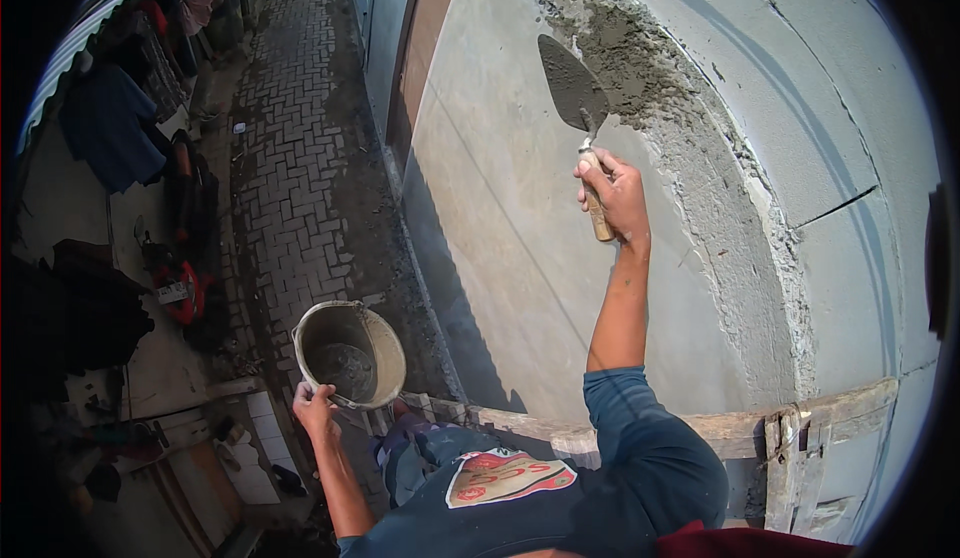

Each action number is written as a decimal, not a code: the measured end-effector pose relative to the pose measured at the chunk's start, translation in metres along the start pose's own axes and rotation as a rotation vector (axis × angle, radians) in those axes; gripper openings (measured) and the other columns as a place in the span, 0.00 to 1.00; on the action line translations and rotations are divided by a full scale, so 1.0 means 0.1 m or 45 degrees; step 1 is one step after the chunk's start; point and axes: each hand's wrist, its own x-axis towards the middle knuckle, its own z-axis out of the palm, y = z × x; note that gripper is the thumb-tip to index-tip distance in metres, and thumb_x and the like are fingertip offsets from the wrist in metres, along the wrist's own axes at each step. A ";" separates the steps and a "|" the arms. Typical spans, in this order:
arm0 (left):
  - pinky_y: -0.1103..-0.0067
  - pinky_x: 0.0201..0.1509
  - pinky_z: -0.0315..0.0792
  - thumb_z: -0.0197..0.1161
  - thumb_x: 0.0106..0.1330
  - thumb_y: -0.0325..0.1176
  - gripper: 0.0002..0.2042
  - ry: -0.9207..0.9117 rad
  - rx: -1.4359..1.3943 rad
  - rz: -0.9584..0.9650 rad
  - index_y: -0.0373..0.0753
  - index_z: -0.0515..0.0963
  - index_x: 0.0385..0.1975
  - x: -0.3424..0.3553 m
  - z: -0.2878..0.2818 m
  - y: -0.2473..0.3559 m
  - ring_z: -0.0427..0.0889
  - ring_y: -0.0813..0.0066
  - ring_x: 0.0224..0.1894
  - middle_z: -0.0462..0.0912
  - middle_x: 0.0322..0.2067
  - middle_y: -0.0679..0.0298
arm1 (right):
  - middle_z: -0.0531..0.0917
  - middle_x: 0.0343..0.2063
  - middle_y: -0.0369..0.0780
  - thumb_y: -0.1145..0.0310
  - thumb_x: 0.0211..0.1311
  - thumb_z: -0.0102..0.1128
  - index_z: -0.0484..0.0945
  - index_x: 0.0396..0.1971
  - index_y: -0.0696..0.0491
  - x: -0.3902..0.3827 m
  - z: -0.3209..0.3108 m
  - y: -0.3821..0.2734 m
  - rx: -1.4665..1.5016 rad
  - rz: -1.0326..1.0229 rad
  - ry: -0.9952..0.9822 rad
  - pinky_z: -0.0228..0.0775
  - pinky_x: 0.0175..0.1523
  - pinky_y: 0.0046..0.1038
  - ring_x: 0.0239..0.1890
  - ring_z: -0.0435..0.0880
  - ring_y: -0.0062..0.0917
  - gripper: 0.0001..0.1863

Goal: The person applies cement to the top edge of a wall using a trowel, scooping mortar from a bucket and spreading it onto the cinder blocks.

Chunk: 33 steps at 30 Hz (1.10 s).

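My right hand (pixel 617 196) is closed round the wooden handle of a pointed trowel (pixel 573 83), raised in front of the wall. Grey mortar coats the trowel's blade, which points up and to the left. Just right of the blade, a patch of wet, rough mortar (pixel 632 58) sticks to the band along the wall's upper part. Low on the left, my left hand (pixel 316 408) grips the rim of a pale bucket (pixel 384 358). Some grey mortar lies at the bucket's bottom, and its inner wall is smeared with it.
A smooth plastered wall (pixel 530 228) fills the middle, with grey blocks (pixel 830 128) above it at right. Rough wooden planks (pixel 730 434) cross close to my body. Far below runs a paved alley (pixel 290 148); clothes (pixel 115 123) hang and a red motorbike (pixel 180 288) stands along its left side.
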 end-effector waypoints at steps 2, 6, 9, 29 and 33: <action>0.87 0.15 0.62 0.60 0.46 0.20 0.07 -0.043 0.003 0.038 0.39 0.72 0.23 0.03 0.15 0.12 0.69 0.84 0.17 0.74 0.19 0.70 | 0.80 0.27 0.39 0.65 0.62 0.61 0.79 0.38 0.62 -0.23 0.27 0.10 -0.243 0.131 -0.400 0.72 0.28 0.25 0.22 0.79 0.20 0.15; 0.85 0.21 0.67 0.62 0.46 0.20 0.28 -0.267 -0.042 0.156 0.31 0.75 0.54 0.07 0.62 0.41 0.75 0.82 0.23 0.80 0.29 0.68 | 0.83 0.30 0.50 0.67 0.61 0.59 0.78 0.36 0.66 -0.64 1.02 0.63 -0.933 -0.058 -1.181 0.76 0.38 0.37 0.31 0.83 0.40 0.15; 0.82 0.31 0.72 0.63 0.43 0.20 0.22 -0.408 0.014 0.274 0.28 0.79 0.44 0.04 0.91 0.61 0.80 0.77 0.33 0.78 0.52 0.60 | 0.81 0.31 0.57 0.68 0.60 0.55 0.76 0.37 0.64 -0.95 1.57 1.11 -1.173 -0.201 -0.922 0.74 0.39 0.46 0.32 0.80 0.52 0.13; 0.79 0.44 0.75 0.64 0.44 0.23 0.07 -0.678 0.338 0.655 0.30 0.74 0.22 -0.24 0.90 0.94 0.79 0.73 0.48 0.73 0.60 0.56 | 0.76 0.19 0.37 0.62 0.66 0.56 0.77 0.33 0.59 -1.05 1.43 1.82 0.232 1.338 -1.452 0.63 0.15 0.20 0.16 0.73 0.18 0.13; 0.79 0.39 0.77 0.64 0.47 0.23 0.11 -0.639 0.075 0.591 0.31 0.80 0.33 -0.10 0.76 0.69 0.82 0.74 0.41 0.76 0.56 0.55 | 0.76 0.21 0.38 0.60 0.66 0.57 0.75 0.40 0.60 -1.44 1.52 1.72 0.644 1.378 -1.426 0.63 0.15 0.18 0.15 0.72 0.17 0.16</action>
